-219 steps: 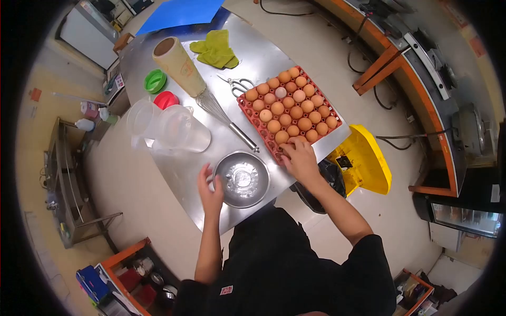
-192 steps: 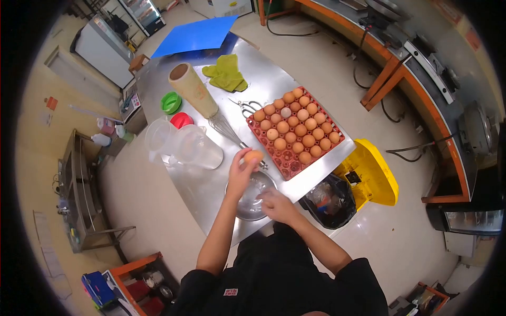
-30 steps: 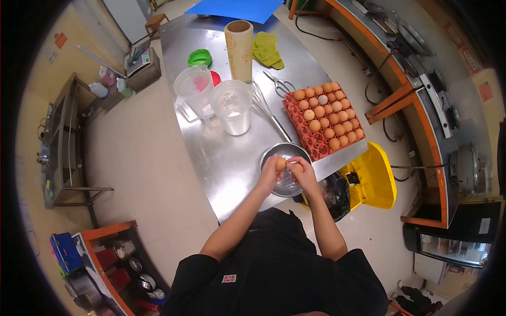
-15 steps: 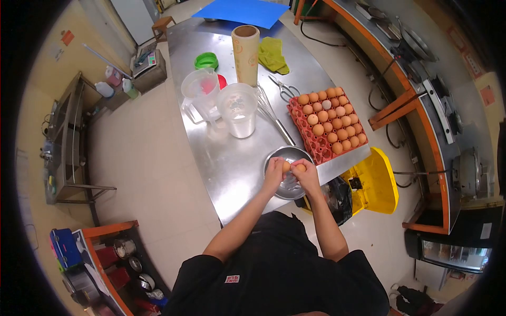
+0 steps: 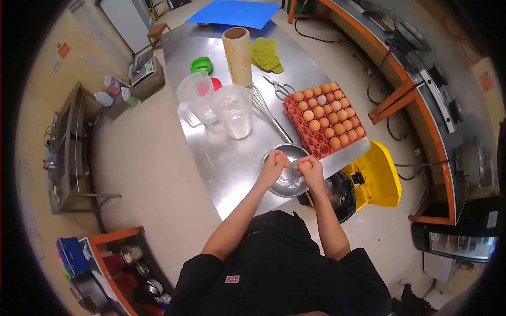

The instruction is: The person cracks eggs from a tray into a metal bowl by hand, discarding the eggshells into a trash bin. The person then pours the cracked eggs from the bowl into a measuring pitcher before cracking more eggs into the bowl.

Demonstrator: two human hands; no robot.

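My left fingers (image 5: 273,159) are curled, pinching the left shell piece (image 5: 286,163); my right fingers (image 5: 316,164) are curled around the right shell piece (image 5: 307,165). The 2 pieces are apart, both over the bowl (image 5: 291,191). Shells are smooth, light brown, rounded, partly hidden by my grip; edges too small to make out.

Bowl: round, shiny metal, on the desk (image 5: 203,171) near its close edge. Bright glints inside; can't tell liquid from reflection.

Egg tray (image 5: 322,153): red, on the desk just beyond and right of the bowl. Most cups hold brown eggs (image 5: 318,111), shades vary, 1 paler, almost pinkish white. Cups along the left side and near corner show bare red.

2 clear plastic jugs, upright, left of the whisk: near jug (image 5: 235,118) and far jug (image 5: 191,95). Contents unclear through the plastic. Red item (image 5: 216,84) behind them, partly hidden. Green lid (image 5: 201,65) farther back.

Whisk (image 5: 274,122) lies between jugs and tray, handle toward the bowl. Upright film roll (image 5: 238,60) beyond its wires, scissors (image 5: 279,88) near the tray, yellow-green cloth (image 5: 266,55) beyond, blue sheet (image 5: 234,13) at the far end.

Yellow bin (image 5: 385,176) below the desk on the right, black bag (image 5: 343,199) inside, contents blurred.
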